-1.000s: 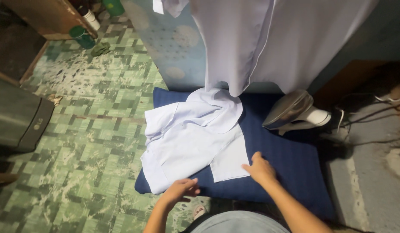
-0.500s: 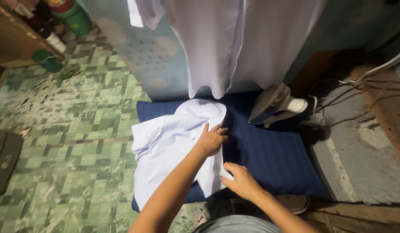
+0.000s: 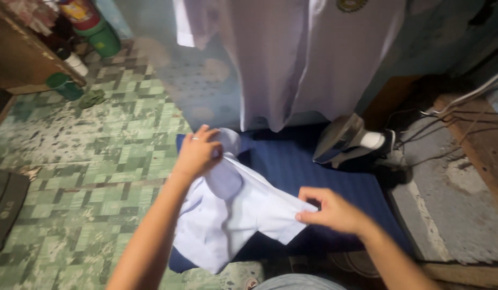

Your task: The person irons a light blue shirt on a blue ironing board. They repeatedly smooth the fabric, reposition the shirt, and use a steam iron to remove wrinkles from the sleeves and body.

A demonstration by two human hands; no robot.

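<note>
Two hands grip the pale blue cotton shirt at centre frame, over the dark blue striped pad: left hand pinching the collar end, right hand a hem, spreading it flat. Upright grey iron waits upper right.

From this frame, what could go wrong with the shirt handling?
1. The iron stands propped at the far edge of the blue pad, close to the white shirt; a tug by the right hand might swing fabric against it.
2. The left hand lifts the collar end, so the shirt's lower edge, already past the pad's edge, may drag on the green tiled floor.
3. The iron's cords trail nearby and might snag.
</note>
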